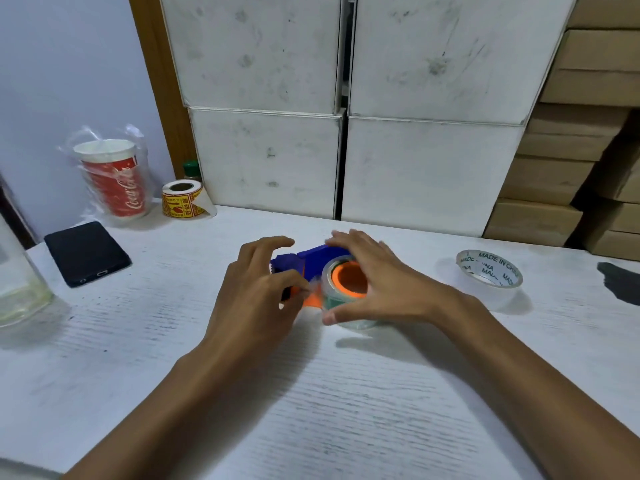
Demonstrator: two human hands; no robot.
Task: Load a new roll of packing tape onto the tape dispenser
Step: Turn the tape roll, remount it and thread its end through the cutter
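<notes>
A blue and orange tape dispenser (313, 258) lies on its side on the white table (311, 393). A clear roll of packing tape (337, 301) sits around its orange hub (349, 281). My right hand (377, 282) wraps over the roll, thumb at its near edge and fingers over the far side. My left hand (258, 289) is at the dispenser's front, thumb and forefinger pinched on the loose clear tape end (313, 285) beside the roll. Much of the dispenser is hidden under both hands.
An empty-looking tape core printed "MADE IN CHINA" (490, 271) lies to the right. A black phone (86, 252), a bagged red cup (116, 178) and a yellow label roll (181, 199) stand at the left. White boxes (346, 133) line the back edge; a glass jar (17, 282) is at far left.
</notes>
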